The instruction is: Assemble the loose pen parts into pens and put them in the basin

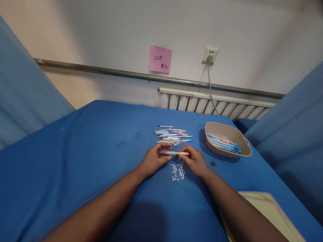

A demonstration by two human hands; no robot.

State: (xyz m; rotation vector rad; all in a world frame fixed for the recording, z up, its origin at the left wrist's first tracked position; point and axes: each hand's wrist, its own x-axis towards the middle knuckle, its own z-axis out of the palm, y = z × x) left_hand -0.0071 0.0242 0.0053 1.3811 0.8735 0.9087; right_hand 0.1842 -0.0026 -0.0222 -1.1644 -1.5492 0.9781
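Note:
Between my two hands lies a pen [174, 153], level, with a clear barrel at the left and an orange part at the right. My left hand [156, 158] is closed on its left end. My right hand [193, 159] pinches the orange end. Below the pen, close to my right fingers, is a small dark blue piece [179, 161]; whether the fingers touch it I cannot tell. Several small white pieces [178, 172] lie loose on the blue cloth just below my hands. Beyond my fingers, pen parts and refills [171, 135] in several colours lie in a rough pile.
A beige basket [227, 126] with several blue pens [223, 144] stands at the right. A small brown piece [213, 163] lies in front of it. A yellow cloth [270, 208] is at the lower right. Blue curtains [27, 77] hang at both sides; a radiator [189, 101] is behind.

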